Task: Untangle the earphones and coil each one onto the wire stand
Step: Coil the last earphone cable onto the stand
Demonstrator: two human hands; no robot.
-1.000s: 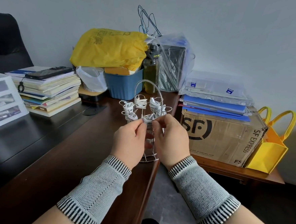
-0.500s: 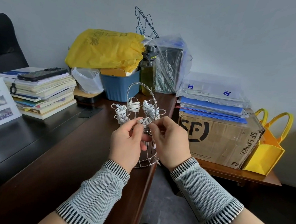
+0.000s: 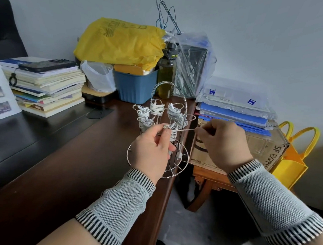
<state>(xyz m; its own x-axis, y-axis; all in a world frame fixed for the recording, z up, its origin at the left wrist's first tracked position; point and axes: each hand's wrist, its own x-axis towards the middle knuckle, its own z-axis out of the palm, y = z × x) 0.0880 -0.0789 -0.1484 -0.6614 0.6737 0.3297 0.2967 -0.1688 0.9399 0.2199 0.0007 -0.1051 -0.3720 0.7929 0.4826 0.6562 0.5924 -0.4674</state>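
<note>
A chrome wire stand (image 3: 179,163) sits upright at the near right edge of a dark wooden surface (image 3: 61,172). It has a round ring base, thin vertical rods, a ring of small looped arms near the top, and a tall arched carrying handle. Five bundles of white earphones (image 3: 156,108) are already coiled around the looped arms, wound tight and hanging close together. A sixth white earphone cable (image 3: 187,130) is partly wound on the nearest arm, and a taut length of it runs straight out to the right from the stand. Its loose ends dangle down inside the frame above the base.
</note>
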